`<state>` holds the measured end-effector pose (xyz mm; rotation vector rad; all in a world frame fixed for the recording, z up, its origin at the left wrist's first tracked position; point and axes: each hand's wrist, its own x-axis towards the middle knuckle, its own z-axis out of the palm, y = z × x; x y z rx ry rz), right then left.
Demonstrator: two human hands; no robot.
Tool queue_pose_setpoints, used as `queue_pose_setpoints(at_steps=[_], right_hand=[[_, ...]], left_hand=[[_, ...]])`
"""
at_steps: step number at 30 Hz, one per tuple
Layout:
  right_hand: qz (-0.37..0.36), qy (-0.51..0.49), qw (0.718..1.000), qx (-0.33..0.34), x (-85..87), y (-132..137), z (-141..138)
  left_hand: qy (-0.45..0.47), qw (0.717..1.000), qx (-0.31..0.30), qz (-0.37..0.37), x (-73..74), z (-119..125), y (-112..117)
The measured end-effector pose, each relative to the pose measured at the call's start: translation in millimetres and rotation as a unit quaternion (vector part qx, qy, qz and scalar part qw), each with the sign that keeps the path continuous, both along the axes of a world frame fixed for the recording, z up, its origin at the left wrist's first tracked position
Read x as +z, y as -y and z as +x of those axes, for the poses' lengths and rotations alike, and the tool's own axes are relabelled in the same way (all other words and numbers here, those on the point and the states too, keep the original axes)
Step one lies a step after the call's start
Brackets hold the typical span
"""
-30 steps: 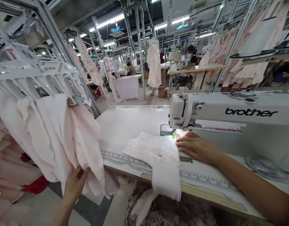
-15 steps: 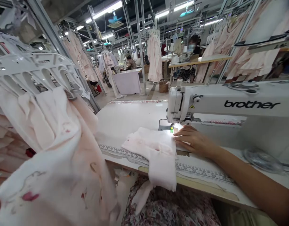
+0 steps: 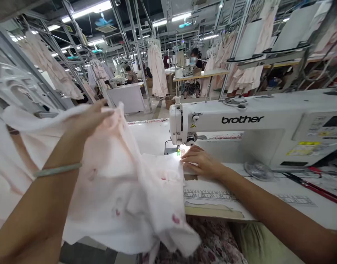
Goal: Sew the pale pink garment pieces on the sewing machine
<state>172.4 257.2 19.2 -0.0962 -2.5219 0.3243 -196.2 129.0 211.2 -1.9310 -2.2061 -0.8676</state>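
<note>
My left hand (image 3: 87,119) is raised at the left, fingers closed on the top edge of a pale pink garment piece (image 3: 121,194) with small red marks, which hangs down over the table's front edge. A light bangle sits on that forearm. My right hand (image 3: 198,163) lies flat with fingers stretched on white fabric (image 3: 168,165) beside the needle area of the white Brother sewing machine (image 3: 240,128). The lifted piece covers most of the fabric lying on the table.
A printed ruler strip (image 3: 212,196) runs along the table's front edge. Red-handled tools (image 3: 317,185) lie at the right. A white rack (image 3: 11,88) with pink pieces stands at the left. Other workers sit at machines far back among hanging pink garments (image 3: 157,69).
My left hand has pulled a pink piece off the rack at the left and carried it up and right over the table. My right hand has stayed by the needle.
</note>
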Motion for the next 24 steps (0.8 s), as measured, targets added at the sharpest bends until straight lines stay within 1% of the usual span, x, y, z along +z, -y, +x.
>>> queue_pose_setpoints(at_steps=[1,3,4,5,6,7,9,10,12,15,16,17,19,20,21,22,24], right_hand=[[-0.002,0.001,1.000,-0.002,0.8,0.5,0.3],[-0.005,0.009,1.000,-0.002,2.5,1.9,0.8],[-0.005,0.014,1.000,0.000,3.2,2.6,0.8],[-0.005,0.020,1.000,0.002,3.8,3.2,0.8],[-0.005,0.026,1.000,0.004,4.2,3.5,0.7],[-0.005,0.033,0.999,0.004,4.6,3.6,0.5],[-0.009,0.049,0.999,0.002,6.1,3.8,-0.1],[-0.012,0.058,0.998,-0.002,7.5,4.3,-0.5],[-0.020,0.081,0.996,-0.016,11.9,7.4,-0.8],[-0.044,0.128,0.988,-0.075,21.7,19.9,2.4],[-0.055,0.142,0.983,-0.106,24.9,26.4,5.1],[-0.068,0.153,0.976,-0.138,27.6,33.7,8.6],[-0.093,0.166,0.962,-0.198,30.6,49.2,17.7],[-0.105,0.167,0.955,-0.220,30.8,56.7,22.9],[-0.116,0.167,0.950,-0.237,30.3,63.6,28.1],[-0.125,0.168,0.945,-0.250,29.3,69.9,33.2],[-0.152,0.161,0.938,-0.267,26.6,81.8,42.0]], left_hand=[[0.004,0.999,-0.031,-0.024,-13.2,9.3,-0.6],[0.005,0.989,-0.117,-0.088,-44.5,34.8,6.6],[0.008,0.977,-0.168,-0.129,-60.7,49.8,13.5],[0.009,0.956,-0.231,-0.179,-76.0,65.4,21.5],[0.014,0.939,-0.267,-0.216,-89.7,80.9,29.6],[0.019,0.928,-0.285,-0.239,-101.4,95.8,36.9],[0.030,0.913,-0.315,-0.257,-118.0,121.9,45.6],[0.034,0.911,-0.325,-0.253,-123.3,132.7,46.1],[0.044,0.911,-0.337,-0.232,-129.5,150.2,40.4],[0.045,0.914,-0.351,-0.200,-132.7,169.8,24.8],[0.037,0.908,-0.368,-0.195,-133.3,175.8,20.8],[0.024,0.895,-0.400,-0.197,-134.0,182.1,18.1],[-0.006,0.855,-0.476,-0.207,-136.7,195.5,16.5],[-0.020,0.837,-0.504,-0.211,-138.9,202.4,16.9],[-0.033,0.829,-0.515,-0.215,-141.5,209.1,17.3],[-0.041,0.829,-0.512,-0.220,-144.2,215.0,17.5],[-0.034,0.841,-0.486,-0.237,-147.9,222.8,16.0]])
